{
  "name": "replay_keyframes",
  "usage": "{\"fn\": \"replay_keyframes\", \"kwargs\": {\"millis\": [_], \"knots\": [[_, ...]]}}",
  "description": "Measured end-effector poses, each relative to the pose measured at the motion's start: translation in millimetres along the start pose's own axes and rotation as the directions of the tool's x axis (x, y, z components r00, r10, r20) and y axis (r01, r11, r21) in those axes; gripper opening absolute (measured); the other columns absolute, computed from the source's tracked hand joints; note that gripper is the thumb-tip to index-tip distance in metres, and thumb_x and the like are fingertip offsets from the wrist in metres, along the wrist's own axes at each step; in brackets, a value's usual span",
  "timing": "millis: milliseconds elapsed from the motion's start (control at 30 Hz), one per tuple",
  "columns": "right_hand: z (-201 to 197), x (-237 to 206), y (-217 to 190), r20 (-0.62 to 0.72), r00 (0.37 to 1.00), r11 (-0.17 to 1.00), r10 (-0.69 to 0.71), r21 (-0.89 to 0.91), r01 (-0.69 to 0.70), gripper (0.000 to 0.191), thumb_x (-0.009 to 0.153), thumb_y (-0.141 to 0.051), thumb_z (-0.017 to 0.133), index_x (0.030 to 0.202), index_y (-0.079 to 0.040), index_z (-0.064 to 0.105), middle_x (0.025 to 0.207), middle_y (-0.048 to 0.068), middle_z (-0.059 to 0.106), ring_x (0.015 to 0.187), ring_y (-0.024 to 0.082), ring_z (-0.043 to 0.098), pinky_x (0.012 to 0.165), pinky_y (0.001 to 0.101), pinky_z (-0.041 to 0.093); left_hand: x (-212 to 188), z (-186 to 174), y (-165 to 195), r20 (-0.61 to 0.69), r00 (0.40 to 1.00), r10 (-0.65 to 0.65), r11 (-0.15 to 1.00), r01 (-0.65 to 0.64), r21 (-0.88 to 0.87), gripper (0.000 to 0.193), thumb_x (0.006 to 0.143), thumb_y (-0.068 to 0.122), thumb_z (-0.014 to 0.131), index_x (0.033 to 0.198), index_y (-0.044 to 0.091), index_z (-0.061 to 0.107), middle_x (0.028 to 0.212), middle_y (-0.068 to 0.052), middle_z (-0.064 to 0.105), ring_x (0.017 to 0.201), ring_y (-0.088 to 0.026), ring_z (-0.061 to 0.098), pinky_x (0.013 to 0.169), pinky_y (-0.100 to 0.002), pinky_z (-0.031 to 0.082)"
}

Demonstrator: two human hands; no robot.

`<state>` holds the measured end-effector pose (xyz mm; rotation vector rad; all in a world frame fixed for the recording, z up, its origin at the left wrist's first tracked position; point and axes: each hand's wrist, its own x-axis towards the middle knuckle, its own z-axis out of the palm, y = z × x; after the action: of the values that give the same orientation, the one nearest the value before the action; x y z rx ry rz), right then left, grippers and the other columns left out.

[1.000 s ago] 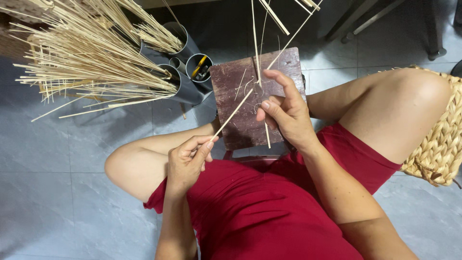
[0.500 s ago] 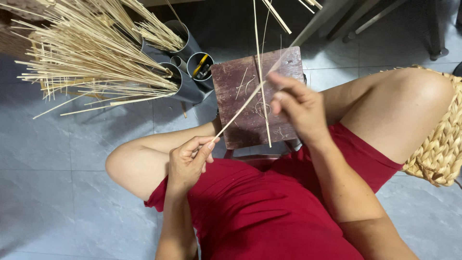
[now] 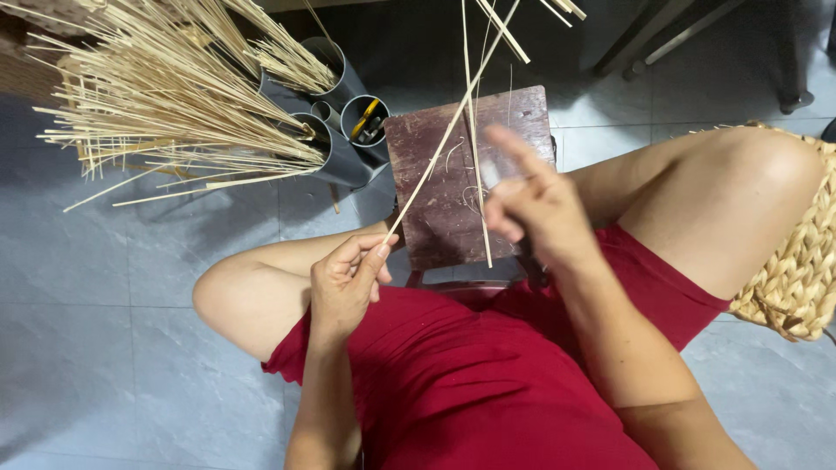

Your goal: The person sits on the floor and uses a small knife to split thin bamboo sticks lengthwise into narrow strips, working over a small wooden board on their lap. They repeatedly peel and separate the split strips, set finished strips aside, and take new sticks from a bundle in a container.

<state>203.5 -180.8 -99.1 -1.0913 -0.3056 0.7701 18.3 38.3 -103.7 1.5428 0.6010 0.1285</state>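
Item one, the grip of the left hand: I see thumb and fingertips pressed together on the near end of a thin pale bamboo strip, pinching it.

Item two, the strip itself: its long axis runs on a diagonal, up and to the right from that grip, crossing over the dark wooden worktop and pointing away from the body towards the top edge of the view.

Item three, the right hand: blurred, raised to the right of the left grip, fingers loosely curled with one extended; I cannot tell whether it clasps anything. A second thin strip stands nearly upright just left of it, its lower end over the worktop.

Item four, beyond the left grip and further left: grey cylindrical tubes, one holding yellow-handled tools, the others holding a large fan of pale splints spreading leftwards.

Item five, far right of both hands: a woven basket beside the knee.

Item six, below the grips: red clothing and a grey tiled floor.
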Motion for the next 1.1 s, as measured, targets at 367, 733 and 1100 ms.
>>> {"fn": "replay_keyframes", "kwargs": {"millis": [367, 733, 1100], "knots": [[34.2, 2.5, 19.8, 0.010, 1.000, 0.999, -0.008, 0.046, 0.007, 0.054, 0.105, -0.007, 0.059, 0.154, -0.007, 0.038, 0.083, 0.009, 0.067, 0.060, 0.008, 0.051, 0.057, 0.0200, 0.041, 4.0, 13.6, 4.6, 0.039, 0.999, -0.038, 0.999, 0.039, -0.004, 0.023, 0.100, 0.014, 0.065, 0.118, 0.003, 0.075, 0.070, 0.000, 0.064, 0.052, -0.002, 0.050, 0.046, -0.017, 0.040], [-14.4, 17.4, 13.0, -0.317, 0.924, 0.975, -0.214, -0.010, 0.222, 0.037, 0.107, -0.002, 0.058, 0.144, -0.009, 0.053, 0.080, 0.006, 0.064, 0.058, 0.009, 0.050, 0.052, 0.0230, 0.041, 5.4, 9.6, -0.8, 0.009, 1.000, -0.021, 0.999, 0.022, -0.030, 0.023, 0.101, 0.013, 0.064, 0.118, 0.001, 0.074, 0.070, -0.001, 0.065, 0.051, -0.002, 0.050, 0.047, -0.017, 0.039], [-4.5, 2.3, 13.2, 0.029, 0.999, 1.000, -0.020, 0.001, 0.019, 0.029, 0.110, -0.008, 0.053, 0.137, 0.000, 0.061, 0.080, 0.005, 0.066, 0.058, 0.007, 0.051, 0.054, 0.0210, 0.043, 41.2, 16.4, -10.1, -0.327, 0.918, 0.224, 0.890, -0.330, -0.315, 0.022, 0.105, 0.007, 0.062, 0.123, -0.004, 0.068, 0.108, -0.006, 0.068, 0.090, -0.008, 0.061, 0.080, -0.023, 0.051]]}}
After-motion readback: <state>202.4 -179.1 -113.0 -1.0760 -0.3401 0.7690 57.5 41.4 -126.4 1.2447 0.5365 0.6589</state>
